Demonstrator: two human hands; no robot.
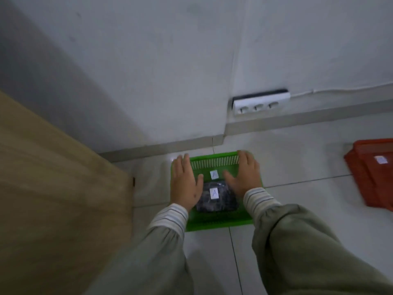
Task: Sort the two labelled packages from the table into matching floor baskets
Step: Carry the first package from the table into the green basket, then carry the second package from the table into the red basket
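Observation:
A green basket (214,163) stands on the floor near the wall, with a white "A" label on its bottom. Inside it lies a dark package (223,202) bearing a white "A" label. My left hand (184,184) hovers over the basket's left side and my right hand (244,175) over its right side. Both have fingers spread and hold nothing; they flank the package without gripping it. A red basket (374,175) with a white label sits on the floor at the far right, partly cut off by the frame.
A wooden table (53,188) fills the left side, its corner close to the green basket. A white power strip (260,103) is fixed low on the wall behind. Pale tiled floor lies between the two baskets.

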